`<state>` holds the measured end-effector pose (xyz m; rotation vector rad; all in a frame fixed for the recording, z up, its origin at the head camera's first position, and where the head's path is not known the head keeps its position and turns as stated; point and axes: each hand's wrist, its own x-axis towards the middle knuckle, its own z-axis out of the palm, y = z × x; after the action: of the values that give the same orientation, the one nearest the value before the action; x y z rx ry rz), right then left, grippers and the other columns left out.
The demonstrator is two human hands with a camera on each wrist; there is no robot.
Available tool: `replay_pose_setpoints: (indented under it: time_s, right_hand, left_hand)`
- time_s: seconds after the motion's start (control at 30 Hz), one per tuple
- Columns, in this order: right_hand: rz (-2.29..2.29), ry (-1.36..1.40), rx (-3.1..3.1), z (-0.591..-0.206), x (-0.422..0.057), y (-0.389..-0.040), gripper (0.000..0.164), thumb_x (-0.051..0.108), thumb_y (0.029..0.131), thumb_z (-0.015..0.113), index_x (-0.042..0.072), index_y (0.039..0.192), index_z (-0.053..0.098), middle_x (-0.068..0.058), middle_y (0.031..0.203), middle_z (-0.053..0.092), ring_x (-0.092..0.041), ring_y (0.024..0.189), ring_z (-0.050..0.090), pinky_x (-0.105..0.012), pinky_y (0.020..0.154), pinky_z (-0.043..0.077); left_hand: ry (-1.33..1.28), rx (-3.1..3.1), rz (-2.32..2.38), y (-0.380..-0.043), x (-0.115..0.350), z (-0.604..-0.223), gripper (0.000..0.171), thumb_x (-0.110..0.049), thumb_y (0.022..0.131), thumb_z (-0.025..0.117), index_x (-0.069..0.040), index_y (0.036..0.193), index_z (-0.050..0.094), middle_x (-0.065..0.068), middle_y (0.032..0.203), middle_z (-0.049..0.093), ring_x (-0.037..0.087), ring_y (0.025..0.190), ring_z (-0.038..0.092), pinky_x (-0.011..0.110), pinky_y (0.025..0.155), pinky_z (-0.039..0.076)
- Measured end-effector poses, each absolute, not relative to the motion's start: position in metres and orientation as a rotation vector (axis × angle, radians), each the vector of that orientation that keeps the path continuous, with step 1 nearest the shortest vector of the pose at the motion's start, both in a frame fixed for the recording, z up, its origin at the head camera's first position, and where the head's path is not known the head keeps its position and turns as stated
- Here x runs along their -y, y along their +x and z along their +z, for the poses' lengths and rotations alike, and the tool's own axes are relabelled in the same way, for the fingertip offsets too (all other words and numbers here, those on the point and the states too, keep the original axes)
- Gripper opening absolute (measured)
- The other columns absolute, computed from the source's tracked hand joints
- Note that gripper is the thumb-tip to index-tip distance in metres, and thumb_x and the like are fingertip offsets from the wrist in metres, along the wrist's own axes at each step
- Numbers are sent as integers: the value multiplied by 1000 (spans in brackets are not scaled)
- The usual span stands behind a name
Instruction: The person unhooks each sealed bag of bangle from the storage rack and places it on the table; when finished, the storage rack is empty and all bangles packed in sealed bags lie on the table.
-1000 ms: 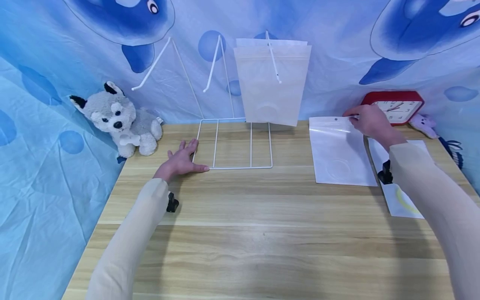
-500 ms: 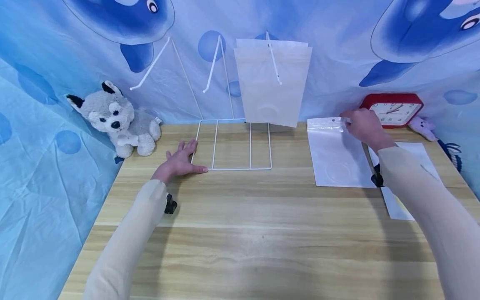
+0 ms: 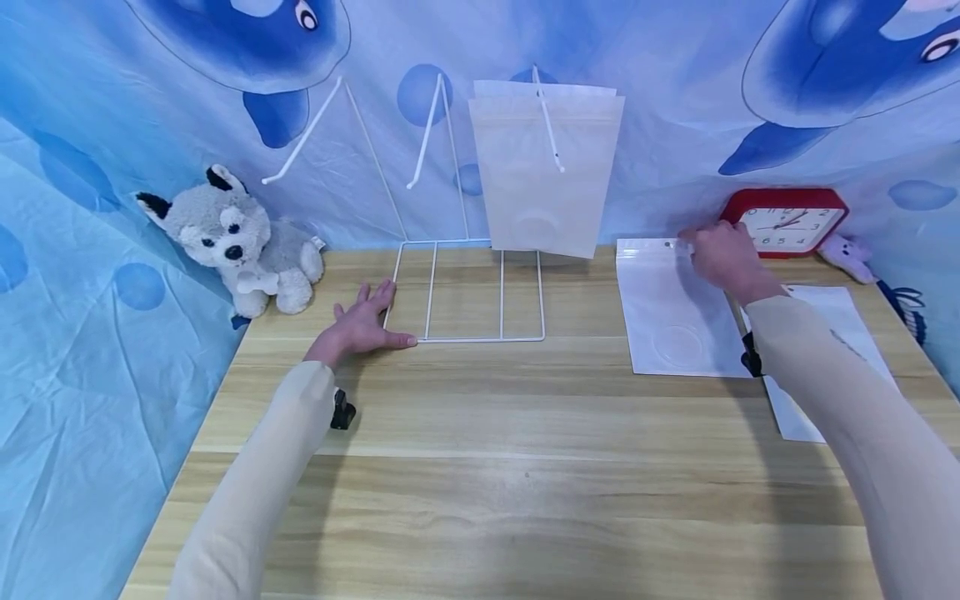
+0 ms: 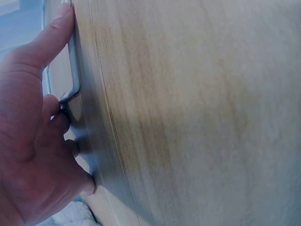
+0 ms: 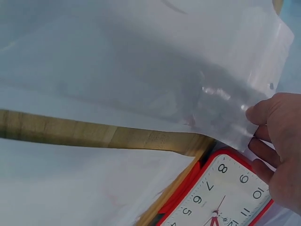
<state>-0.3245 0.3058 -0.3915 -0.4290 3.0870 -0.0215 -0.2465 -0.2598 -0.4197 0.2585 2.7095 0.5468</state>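
Note:
My left hand [image 3: 360, 322] rests with fingers spread on the left front corner of a white wire display rack [image 3: 480, 339]. In the left wrist view the thumb [image 4: 54, 40] lies along the rack's front wire, while the other fingers bend down beside its corner. At the back right, my right hand [image 3: 723, 257] pinches the top right corner of a white flat zip bag [image 3: 667, 317] with a hang hole. The right wrist view shows the thumb [image 5: 263, 110] on top of the bag's corner and the fingers underneath.
More white bags [image 3: 547, 175] hang on the rack's right hook; two other hooks [image 3: 303, 129] are bare. Another white bag [image 3: 840, 321] lies under the right forearm. A red clock [image 3: 791, 225] stands behind the right hand, a plush husky [image 3: 232, 237] back left.
The right hand and forearm have shifted slightly left at the bag's top corner, uncovering more of the bag on the far right. The left hand stays on the rack.

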Motion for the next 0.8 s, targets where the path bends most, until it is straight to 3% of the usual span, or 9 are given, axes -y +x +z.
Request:
replay_pose_setpoints:
  time_s: [0.17,0.37,0.57,0.67,0.8]
  right_hand:
    - [10,-438,-3068,-388,-305,-321,51,-2,87,69,-3,137,57,-34,114,63,-53,105,50,-65,95,40]
    - [-246,-390,-3116,-368,-305,-314,48,-3,89,67,-7,136,57,-32,102,65,-45,88,55,-53,78,50]
    - [-575,-490,-3189,-331,-296,-301,36,3,97,58,-10,131,59,-32,116,63,-44,91,58,-56,82,52]
    - [-789,-547,-3175,-311,-284,-294,36,8,101,53,-6,134,59,-28,122,63,-41,98,61,-36,79,55]
    - [-1094,-563,-3064,-287,-262,-284,40,17,103,53,4,140,57,-18,130,63,-34,109,62,-13,75,48]
  left_hand:
    - [265,-2705,561,-245,259,-420,120,-61,81,75,-8,161,1,10,167,-4,39,148,-15,75,103,-15]
    - [268,-2703,564,-246,259,-419,122,-62,81,75,-8,161,0,9,167,-5,39,148,-16,74,103,-16]
    - [257,-2703,549,-246,259,-416,121,-61,82,74,-8,161,-1,9,167,-5,39,148,-16,74,104,-15]
    - [255,-2703,547,-245,259,-416,121,-61,82,74,-8,161,-1,9,167,-5,38,148,-16,74,104,-15]
    - [264,-2702,546,-245,259,-417,121,-62,82,73,-8,161,-1,10,167,-4,39,148,-15,75,104,-14]
